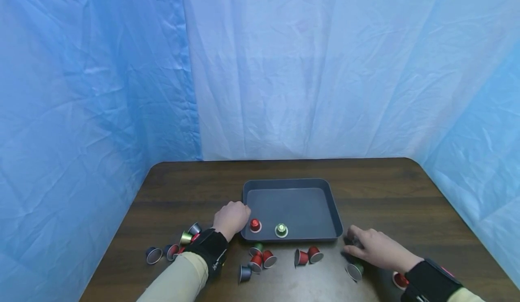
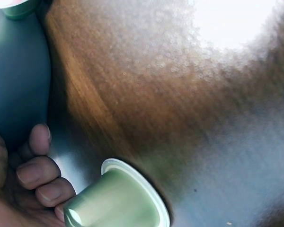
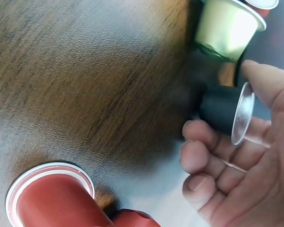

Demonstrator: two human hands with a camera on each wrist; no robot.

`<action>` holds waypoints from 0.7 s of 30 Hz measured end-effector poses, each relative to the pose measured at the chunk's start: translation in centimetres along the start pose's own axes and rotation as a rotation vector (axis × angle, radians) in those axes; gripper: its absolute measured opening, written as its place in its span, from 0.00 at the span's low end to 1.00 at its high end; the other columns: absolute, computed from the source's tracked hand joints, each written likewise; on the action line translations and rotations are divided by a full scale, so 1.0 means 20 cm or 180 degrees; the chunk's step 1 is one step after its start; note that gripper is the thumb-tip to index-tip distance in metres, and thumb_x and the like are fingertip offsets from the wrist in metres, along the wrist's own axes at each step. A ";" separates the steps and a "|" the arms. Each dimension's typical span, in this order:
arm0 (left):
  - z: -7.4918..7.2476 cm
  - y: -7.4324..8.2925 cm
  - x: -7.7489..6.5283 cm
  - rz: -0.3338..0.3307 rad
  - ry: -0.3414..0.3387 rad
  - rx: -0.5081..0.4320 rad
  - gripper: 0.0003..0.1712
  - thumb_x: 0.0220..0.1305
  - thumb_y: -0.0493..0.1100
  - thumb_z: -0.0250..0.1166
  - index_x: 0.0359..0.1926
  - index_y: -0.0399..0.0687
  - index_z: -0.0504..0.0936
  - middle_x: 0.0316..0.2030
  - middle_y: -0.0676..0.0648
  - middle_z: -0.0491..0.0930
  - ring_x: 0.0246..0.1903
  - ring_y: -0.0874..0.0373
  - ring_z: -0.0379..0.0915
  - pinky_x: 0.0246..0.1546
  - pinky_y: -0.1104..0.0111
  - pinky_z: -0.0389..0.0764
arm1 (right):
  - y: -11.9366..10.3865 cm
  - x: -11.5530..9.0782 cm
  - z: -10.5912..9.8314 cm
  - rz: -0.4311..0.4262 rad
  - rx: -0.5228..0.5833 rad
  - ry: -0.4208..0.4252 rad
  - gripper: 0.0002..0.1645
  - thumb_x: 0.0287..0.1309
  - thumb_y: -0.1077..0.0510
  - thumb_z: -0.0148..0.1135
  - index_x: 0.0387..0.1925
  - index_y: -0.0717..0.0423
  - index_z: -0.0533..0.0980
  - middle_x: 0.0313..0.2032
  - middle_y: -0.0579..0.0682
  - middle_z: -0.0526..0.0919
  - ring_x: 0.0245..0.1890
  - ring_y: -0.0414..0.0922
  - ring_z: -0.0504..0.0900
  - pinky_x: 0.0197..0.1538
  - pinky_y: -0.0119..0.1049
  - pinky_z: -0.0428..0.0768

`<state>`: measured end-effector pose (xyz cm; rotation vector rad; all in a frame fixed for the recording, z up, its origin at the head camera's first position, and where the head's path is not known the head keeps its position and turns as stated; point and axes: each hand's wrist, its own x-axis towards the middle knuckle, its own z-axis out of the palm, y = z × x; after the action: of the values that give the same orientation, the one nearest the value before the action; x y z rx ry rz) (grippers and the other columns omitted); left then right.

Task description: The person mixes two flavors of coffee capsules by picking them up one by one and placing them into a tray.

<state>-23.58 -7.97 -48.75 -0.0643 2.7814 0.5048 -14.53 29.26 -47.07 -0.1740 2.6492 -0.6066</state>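
Observation:
My left hand point(image 1: 231, 218) is at the left rim of a dark grey tray point(image 1: 294, 208). Its fingers point(image 2: 40, 172) are curled, and whatever lies between thumb and fingertips is hidden. A green coffee capsule point(image 2: 118, 194) lies close to the little finger in the left wrist view. Right of the tray's near corner, my right hand point(image 1: 375, 248) holds a dark coffee capsule point(image 3: 225, 111) between thumb and fingers, its silver lid facing the palm. In the tray stand a red capsule point(image 1: 255, 225) and a green capsule point(image 1: 281, 230), lids down.
Several mixed capsules point(image 1: 154, 255) lie left of my left forearm. A group of capsules point(image 1: 257, 262) and two red capsules point(image 1: 301, 257) lie before the tray. A green capsule point(image 1: 355, 271) and a red capsule point(image 1: 400, 280) are near my right hand. Blue sheeting point(image 1: 304, 67) encloses the table.

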 end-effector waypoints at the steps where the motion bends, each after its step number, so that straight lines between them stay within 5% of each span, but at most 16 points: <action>1: 0.00 0.00 0.00 -0.0011 -0.0005 -0.0006 0.20 0.77 0.52 0.55 0.42 0.42 0.86 0.23 0.46 0.74 0.23 0.51 0.73 0.25 0.63 0.74 | 0.00 0.00 0.00 0.0017 -0.0016 0.0015 0.22 0.61 0.42 0.70 0.45 0.52 0.77 0.34 0.44 0.83 0.32 0.41 0.81 0.36 0.44 0.80; 13: 0.00 0.01 0.00 -0.0035 0.0047 -0.0061 0.21 0.76 0.53 0.55 0.38 0.42 0.85 0.22 0.46 0.74 0.22 0.52 0.73 0.25 0.65 0.74 | 0.00 0.01 -0.02 -0.0224 -0.0314 0.0296 0.16 0.61 0.46 0.71 0.41 0.52 0.81 0.33 0.43 0.77 0.30 0.39 0.75 0.34 0.39 0.77; 21: 0.01 0.00 0.00 -0.0015 0.0053 -0.0035 0.21 0.77 0.52 0.55 0.38 0.41 0.86 0.21 0.46 0.74 0.22 0.52 0.73 0.24 0.64 0.73 | -0.02 -0.01 -0.05 -0.0179 -0.0238 0.0312 0.25 0.57 0.38 0.72 0.42 0.53 0.78 0.29 0.43 0.78 0.27 0.40 0.75 0.31 0.38 0.75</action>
<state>-23.62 -7.90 -48.87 -0.0780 2.7940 0.5208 -14.86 29.30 -45.98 -0.2474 2.7721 -0.5474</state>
